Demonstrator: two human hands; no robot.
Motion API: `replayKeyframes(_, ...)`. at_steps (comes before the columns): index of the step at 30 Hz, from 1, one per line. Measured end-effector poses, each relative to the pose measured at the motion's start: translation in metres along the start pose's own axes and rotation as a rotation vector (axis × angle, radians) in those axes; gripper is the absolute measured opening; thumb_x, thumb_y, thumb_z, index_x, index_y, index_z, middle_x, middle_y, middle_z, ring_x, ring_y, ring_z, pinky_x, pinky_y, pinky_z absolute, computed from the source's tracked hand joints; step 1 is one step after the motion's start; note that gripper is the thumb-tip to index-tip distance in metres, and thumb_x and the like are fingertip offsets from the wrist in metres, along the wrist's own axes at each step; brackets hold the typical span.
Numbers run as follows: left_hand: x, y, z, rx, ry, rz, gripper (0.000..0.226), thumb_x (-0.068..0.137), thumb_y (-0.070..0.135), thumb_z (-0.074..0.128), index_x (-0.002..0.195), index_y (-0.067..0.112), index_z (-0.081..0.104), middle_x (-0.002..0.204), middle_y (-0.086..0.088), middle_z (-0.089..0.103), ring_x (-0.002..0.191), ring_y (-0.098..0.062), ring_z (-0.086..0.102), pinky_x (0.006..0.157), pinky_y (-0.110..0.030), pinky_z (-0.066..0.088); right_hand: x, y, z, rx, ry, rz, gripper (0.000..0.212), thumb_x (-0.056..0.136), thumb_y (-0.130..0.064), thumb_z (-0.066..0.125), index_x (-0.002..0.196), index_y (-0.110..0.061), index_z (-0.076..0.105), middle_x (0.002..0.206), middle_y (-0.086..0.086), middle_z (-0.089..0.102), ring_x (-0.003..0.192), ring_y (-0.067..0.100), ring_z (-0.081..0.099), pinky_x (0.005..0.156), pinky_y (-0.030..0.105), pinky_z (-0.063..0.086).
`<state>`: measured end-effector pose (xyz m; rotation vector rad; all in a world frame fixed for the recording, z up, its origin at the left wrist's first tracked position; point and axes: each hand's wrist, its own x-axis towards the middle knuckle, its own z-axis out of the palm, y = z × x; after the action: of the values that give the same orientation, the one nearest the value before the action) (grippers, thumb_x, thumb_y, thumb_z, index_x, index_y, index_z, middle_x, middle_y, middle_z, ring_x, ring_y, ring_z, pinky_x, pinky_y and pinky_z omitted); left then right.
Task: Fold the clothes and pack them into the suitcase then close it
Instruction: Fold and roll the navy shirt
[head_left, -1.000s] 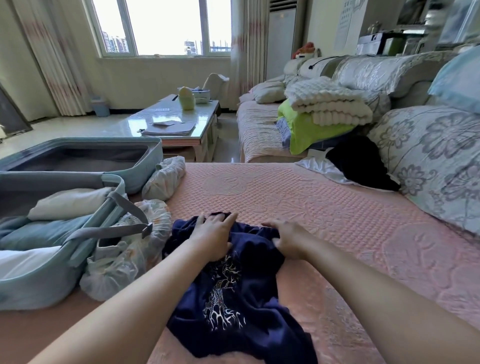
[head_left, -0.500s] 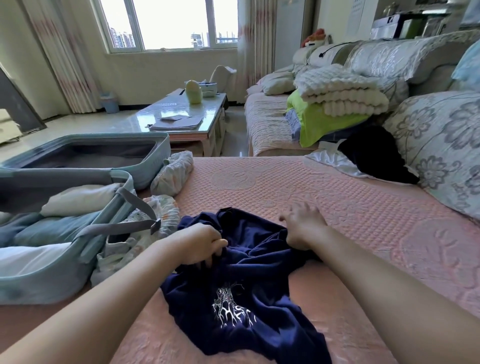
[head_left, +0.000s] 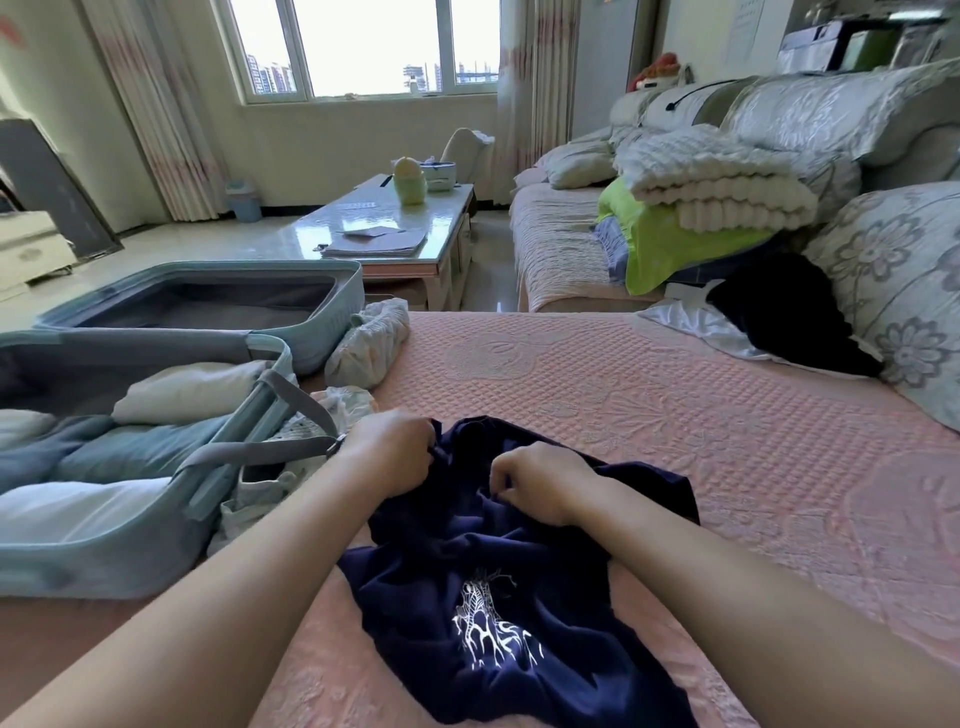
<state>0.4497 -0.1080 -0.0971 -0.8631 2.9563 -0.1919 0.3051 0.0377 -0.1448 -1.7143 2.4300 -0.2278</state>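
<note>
Navy shirt (head_left: 498, 587) crumpled at frame centre — left hand (head_left: 387, 449) and right hand (head_left: 540, 480) each pinch its upper edge with curled fingers; open suitcase (head_left: 104, 540) lies at left.

We see bright daylight flooding through the blown-out window (head_left: 363, 47); wide-angle distortion curves the edges, shadows are soft.

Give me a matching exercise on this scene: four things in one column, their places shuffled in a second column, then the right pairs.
Things
1. navy shirt
2. cream folded garment
3. black garment
4. papers

Places
a. on the coffee table
b. in the suitcase
c. beside the flowered cushion
d. gripped by the left hand and right hand

Pairs: 1-d, 2-b, 3-c, 4-a
</note>
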Motion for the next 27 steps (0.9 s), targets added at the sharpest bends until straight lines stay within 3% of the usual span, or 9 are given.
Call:
replayKeyframes(4,0.002,-0.01,-0.015,-0.138,0.177,-0.107,0.027,0.092,0.037,0.045,0.107,0.022,0.061,0.116,-0.003,0.059,0.105,-0.03,0.06,0.079,-0.034,0.044,0.009,0.003,-0.004,0.045,0.084,0.093,0.017,0.094,-0.034,0.052,0.105,-0.03,0.064,0.114,0.001,0.068,0.107,0.028,0.062,0.084,0.035,0.048)
replayKeyframes(6,0.003,-0.014,-0.024,-0.203,0.392,-0.214,0.027,0.093,0.031,0.045,0.11,0.014,0.057,0.115,-0.011,0.06,0.103,-0.036,0.061,0.076,-0.037,0.041,0.013,0.004,-0.003,0.158,0.104,0.173,0.017,0.098,-0.031,0.048,0.109,-0.025,0.06,0.112,0.006,0.067,0.104,0.03,0.062,0.083,0.035,0.047)
replayKeyframes(8,0.008,-0.022,-0.032,-0.347,0.581,-0.336,0.023,0.095,0.019,0.045,0.112,0.006,0.053,0.113,-0.019,0.057,0.101,-0.043,0.06,0.077,-0.042,0.044,0.019,0.007,-0.007,0.35,0.266,0.298,0.016,0.1,-0.025,0.045,0.107,-0.018,0.058,0.104,0.009,0.067,0.097,0.031,0.062,0.081,0.037,0.05)
replayKeyframes(11,0.017,-0.031,-0.033,-0.45,0.553,-0.492,0.024,0.093,0.005,0.045,0.116,0.002,0.046,0.12,-0.023,0.049,0.107,-0.047,0.056,0.086,-0.05,0.044,0.032,0.025,-0.024,0.67,0.648,0.551,0.015,0.101,-0.018,0.047,0.108,-0.011,0.058,0.103,0.01,0.067,0.096,0.029,0.062,0.081,0.033,0.046)
replayKeyframes(13,0.021,-0.028,-0.027,-0.357,0.402,-0.526,0.044,0.087,-0.001,0.049,0.129,0.007,0.038,0.133,-0.021,0.037,0.121,-0.043,0.047,0.097,-0.051,0.042,0.038,0.042,-0.03,0.82,0.698,0.589,0.016,0.1,-0.017,0.049,0.113,-0.015,0.058,0.106,0.003,0.067,0.097,0.024,0.062,0.085,0.029,0.046)
replayKeyframes(16,0.031,-0.007,-0.017,-0.274,0.264,-0.252,0.063,0.085,-0.004,0.05,0.141,0.023,0.04,0.146,-0.012,0.033,0.132,-0.035,0.038,0.108,-0.047,0.039,0.036,0.059,-0.021,0.91,0.458,0.455,0.049,0.094,-0.003,0.048,0.14,-0.019,0.044,0.135,0.005,0.058,0.121,0.022,0.058,0.105,0.035,0.045)
replayKeyframes(19,0.046,0.022,0.0,-0.395,0.08,0.143,0.046,0.093,0.009,0.05,0.132,0.031,0.058,0.137,-0.003,0.055,0.123,-0.028,0.054,0.105,-0.038,0.043,0.025,0.071,-0.008,0.776,0.267,0.394,0.069,0.087,0.001,0.047,0.151,-0.019,0.032,0.142,0.009,0.055,0.13,0.023,0.053,0.11,0.032,0.039)
replayKeyframes(23,0.06,0.053,0.038,-0.267,-0.279,0.044,0.05,0.1,0.042,0.043,0.148,0.03,0.039,0.151,-0.006,0.042,0.135,-0.032,0.043,0.111,-0.044,0.038,0.001,0.083,-0.011,0.476,0.138,0.443,0.062,0.075,-0.046,0.064,0.132,-0.023,0.057,0.131,0.002,0.06,0.123,0.022,0.057,0.105,0.036,0.044)
replayKeyframes(27,0.065,0.07,0.039,-0.147,-0.07,-0.001,0.043,0.102,0.042,0.037,0.139,0.022,0.046,0.141,-0.009,0.047,0.13,-0.032,0.044,0.103,-0.045,0.038,-0.024,0.092,-0.021,0.196,-0.058,0.526,0.078,0.062,-0.062,0.069,0.125,-0.019,0.053,0.128,0.007,0.052,0.121,0.029,0.051,0.096,0.037,0.046)
